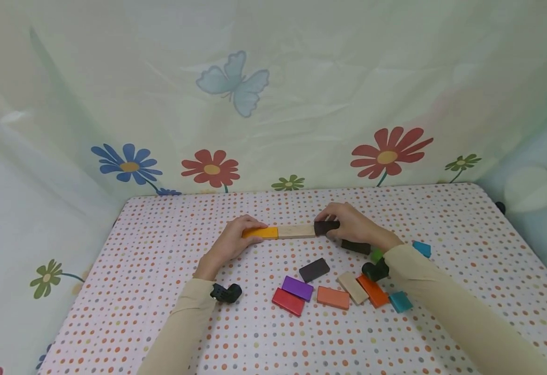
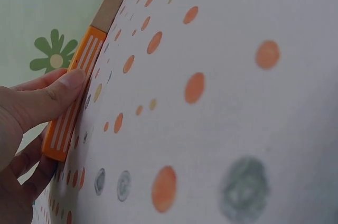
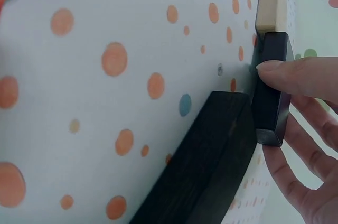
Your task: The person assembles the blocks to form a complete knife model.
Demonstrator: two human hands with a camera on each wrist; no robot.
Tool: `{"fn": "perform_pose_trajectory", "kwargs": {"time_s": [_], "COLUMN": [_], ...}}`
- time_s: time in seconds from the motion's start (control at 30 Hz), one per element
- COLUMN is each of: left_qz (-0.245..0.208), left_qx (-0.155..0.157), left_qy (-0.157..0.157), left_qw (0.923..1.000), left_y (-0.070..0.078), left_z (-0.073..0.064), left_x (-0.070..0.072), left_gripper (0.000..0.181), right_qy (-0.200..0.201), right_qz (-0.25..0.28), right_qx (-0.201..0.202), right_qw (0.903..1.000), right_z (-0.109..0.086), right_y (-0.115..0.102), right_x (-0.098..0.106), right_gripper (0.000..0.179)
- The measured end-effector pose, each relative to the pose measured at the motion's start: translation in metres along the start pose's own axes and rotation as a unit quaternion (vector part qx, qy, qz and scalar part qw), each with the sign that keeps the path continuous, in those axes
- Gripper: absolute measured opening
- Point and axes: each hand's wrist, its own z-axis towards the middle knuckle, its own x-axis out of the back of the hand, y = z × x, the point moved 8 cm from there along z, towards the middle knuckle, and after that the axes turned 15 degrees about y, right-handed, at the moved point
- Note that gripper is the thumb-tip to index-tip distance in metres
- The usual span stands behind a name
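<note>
Toward the back of the table, three blocks form a row end to end. At its left end lies an orange block [image 1: 266, 233] with white stripes along its side, pinched between the thumb and fingers of my left hand [image 1: 230, 240]. A plain wooden block [image 1: 296, 231] makes up the middle. My right hand [image 1: 354, 225] grips a black block [image 3: 272, 86], thumb on its near face and fingers behind, its end right at the wooden block's end. Close beside that hand, a second black block [image 1: 355, 247] lies at an angle, near in the right wrist view.
Nearer me lie a dark block [image 1: 314, 270], a purple block [image 1: 297, 288], a red block [image 1: 288, 302], a coral block [image 1: 333, 297], a pale wooden block [image 1: 353, 287], an orange-red block [image 1: 373, 291] and blue blocks [image 1: 401, 301]. A green block [image 1: 377, 255] is partly hidden by the right wrist.
</note>
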Motion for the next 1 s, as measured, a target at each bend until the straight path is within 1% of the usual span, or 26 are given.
{"fn": "perform_pose_trajectory", "kwargs": {"time_s": [0.17, 0.33, 0.47, 0.6, 0.73, 0.8, 0.87, 1.0], "left_qz": [-0.004, -0.004, -0.002, -0.003, 0.002, 0.004, 0.007, 0.008], "left_qx": [-0.004, -0.001, -0.003, -0.003, 0.0, 0.0, 0.0, 0.0], "left_qy": [0.001, 0.002, 0.001, 0.003, 0.005, 0.006, 0.007, 0.007], "left_qw": [1.0, 1.0, 1.0, 1.0, 1.0, 1.0, 0.9999, 0.9999], "left_y": [0.002, 0.002, 0.001, 0.001, 0.001, 0.001, 0.001, 0.001], "left_z": [0.001, 0.0, -0.001, -0.002, -0.002, -0.002, -0.002, -0.002], "left_x": [0.001, 0.001, 0.0, -0.001, -0.001, -0.001, -0.001, -0.001], "left_gripper": [0.031, 0.032, 0.032, 0.032, 0.032, 0.032, 0.032, 0.031], "right_qy": [-0.004, -0.006, -0.014, -0.007, 0.005, 0.007, 0.007, 0.003], "right_qz": [0.005, 0.017, 0.032, 0.039, 0.039, 0.038, 0.038, 0.034], "right_qx": [-0.013, -0.004, -0.012, -0.038, -0.065, -0.069, -0.065, -0.055], "right_qw": [0.9999, 0.9998, 0.9993, 0.9985, 0.9971, 0.9969, 0.9972, 0.9979], "right_z": [-0.002, -0.005, -0.009, -0.019, -0.033, -0.039, -0.044, -0.05], "right_y": [0.002, 0.001, 0.003, 0.013, 0.026, 0.031, 0.034, 0.037], "right_x": [-0.003, -0.003, -0.002, 0.008, 0.021, 0.025, 0.028, 0.027], "right_gripper": [0.036, 0.038, 0.046, 0.06, 0.066, 0.066, 0.064, 0.06]}}
